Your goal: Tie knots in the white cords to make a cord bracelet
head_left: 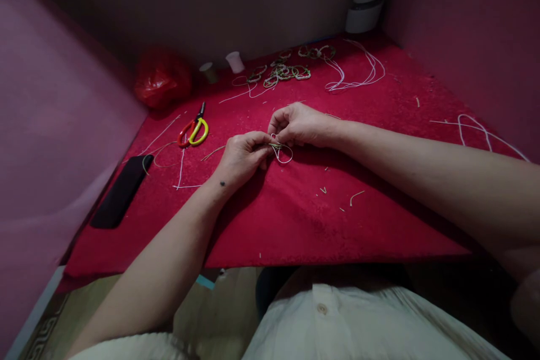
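My left hand (248, 152) pinches a bundle of thin green and white cord (276, 146) between thumb and forefinger, over the middle of the red cloth. Close against it, my right hand (295, 125) has its fingertips closed at the same cord. A loose white loop (286, 158) hangs out below the fingertips. What exactly lies between the right fingers is partly hidden. From behind the left hand a green cord end (213, 153) trails out to the left.
Left lie scissors (193, 131) with red and yellow handles and a black phone (122, 191). Behind stand a red plastic bag (162, 79), a white spool (235, 62), a greenish spool (208, 73), knotted cord rings (287, 72) and a white container (366, 4). White cords (371, 76) lie at right.
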### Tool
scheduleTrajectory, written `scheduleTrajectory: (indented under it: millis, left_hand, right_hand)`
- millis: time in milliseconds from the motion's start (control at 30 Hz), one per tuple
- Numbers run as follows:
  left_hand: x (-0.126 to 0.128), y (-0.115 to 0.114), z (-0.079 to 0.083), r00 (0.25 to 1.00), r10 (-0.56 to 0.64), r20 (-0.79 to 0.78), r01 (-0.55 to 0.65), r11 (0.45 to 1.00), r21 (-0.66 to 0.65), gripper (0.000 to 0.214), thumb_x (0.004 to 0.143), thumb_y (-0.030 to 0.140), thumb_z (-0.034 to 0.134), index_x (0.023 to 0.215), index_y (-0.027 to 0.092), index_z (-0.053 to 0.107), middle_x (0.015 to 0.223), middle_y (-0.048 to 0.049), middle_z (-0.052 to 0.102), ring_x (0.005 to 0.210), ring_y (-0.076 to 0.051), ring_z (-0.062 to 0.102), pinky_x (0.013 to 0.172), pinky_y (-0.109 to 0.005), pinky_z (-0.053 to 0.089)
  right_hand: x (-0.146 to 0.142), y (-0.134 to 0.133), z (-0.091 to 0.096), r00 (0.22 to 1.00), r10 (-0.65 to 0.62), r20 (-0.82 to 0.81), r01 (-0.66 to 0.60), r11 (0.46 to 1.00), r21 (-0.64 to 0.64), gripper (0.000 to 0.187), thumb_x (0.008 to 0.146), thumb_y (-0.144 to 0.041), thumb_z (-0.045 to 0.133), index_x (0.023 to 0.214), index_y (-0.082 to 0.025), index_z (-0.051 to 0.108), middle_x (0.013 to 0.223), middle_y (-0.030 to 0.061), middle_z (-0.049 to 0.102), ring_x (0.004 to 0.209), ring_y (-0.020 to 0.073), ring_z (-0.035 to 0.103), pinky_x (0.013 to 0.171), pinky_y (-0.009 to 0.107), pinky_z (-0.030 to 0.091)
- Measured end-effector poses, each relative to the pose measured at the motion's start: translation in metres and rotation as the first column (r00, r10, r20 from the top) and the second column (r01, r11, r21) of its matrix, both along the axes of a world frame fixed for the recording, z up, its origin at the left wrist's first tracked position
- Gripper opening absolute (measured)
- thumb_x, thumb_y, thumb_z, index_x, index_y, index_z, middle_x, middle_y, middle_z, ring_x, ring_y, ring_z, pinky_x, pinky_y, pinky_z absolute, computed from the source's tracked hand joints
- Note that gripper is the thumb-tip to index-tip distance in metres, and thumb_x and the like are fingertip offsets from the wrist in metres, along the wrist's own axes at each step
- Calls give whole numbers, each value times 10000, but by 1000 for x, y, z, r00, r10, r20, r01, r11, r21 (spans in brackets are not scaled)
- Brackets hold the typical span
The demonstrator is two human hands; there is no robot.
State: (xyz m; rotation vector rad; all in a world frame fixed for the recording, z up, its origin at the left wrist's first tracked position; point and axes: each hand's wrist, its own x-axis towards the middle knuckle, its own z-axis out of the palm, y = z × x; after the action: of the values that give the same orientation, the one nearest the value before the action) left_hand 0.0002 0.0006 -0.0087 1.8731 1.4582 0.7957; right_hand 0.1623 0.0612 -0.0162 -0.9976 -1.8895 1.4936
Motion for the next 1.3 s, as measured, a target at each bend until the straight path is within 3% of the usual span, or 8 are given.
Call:
scheduleTrajectory:
  millis: [300,633,900,967,1033,1133,1200,1300]
  left_hand:
    - [2,-3,3,1000,9,8,-9,1000,-10,131,768,180,605,847,150,705,443,49,526,416,-63,467,443,-177,374]
    - [2,-3,2,1000,23,-14,-23,1000,12,159,772,194,607,891,147,701,442,47,537,421,-68,484,439,-173,375]
    - [0,0,-4,999,-5,-54,9,997,76,161,765,191,612,887,139,704,468,36,555,453,-86,515,498,-202,413]
    - [0,0,-3,996,-13,-86,20,996,87,157,766,180,604,879,140,706,477,31,562,475,-92,525,520,-209,421]
    - [1,-1,-1,991,-27,-132,39,995,93,147,772,179,598,860,144,710,482,28,565,493,-96,529,536,-212,421]
    - [1,-1,2,984,-44,-173,60,994,93,138,776,173,593,844,147,709,483,29,563,505,-99,530,551,-215,416]
    - [2,-1,3,982,-55,-179,72,993,93,122,772,153,584,806,150,701,484,30,565,514,-101,533,562,-218,412]
    - [1,0,3,980,-62,-189,84,990,110,154,752,102,549,653,153,654,491,26,570,523,-100,534,572,-222,402]
  right_hand:
    - [-2,-4,2,994,-111,-23,111,994,0,184,671,17,580,683,-166,569,458,-42,495,389,67,398,348,212,271]
    - [8,-2,6,993,116,-10,-115,993,41,184,681,-2,569,782,-139,640,489,-51,552,396,53,444,378,182,323]
    - [2,-6,4,999,30,19,-31,998,62,205,671,10,555,779,-152,619,496,-46,531,420,69,445,399,202,335]
    - [1,-5,3,999,-9,43,4,993,118,240,656,22,522,793,-151,614,545,-32,545,469,83,468,440,214,357]
    - [0,-6,4,993,-102,66,81,959,271,253,630,28,507,776,-153,607,632,-9,569,560,101,495,515,231,383]
    - [2,-13,11,964,-259,64,183,815,550,222,631,6,512,743,-163,602,760,22,565,712,137,496,626,258,381]
    - [3,-22,17,963,-255,88,136,741,658,173,671,-39,520,738,-171,609,795,34,540,753,156,481,650,278,362]
    - [5,-35,25,964,-120,239,-110,639,762,109,715,-110,534,720,-178,619,809,42,525,749,167,466,691,312,337]
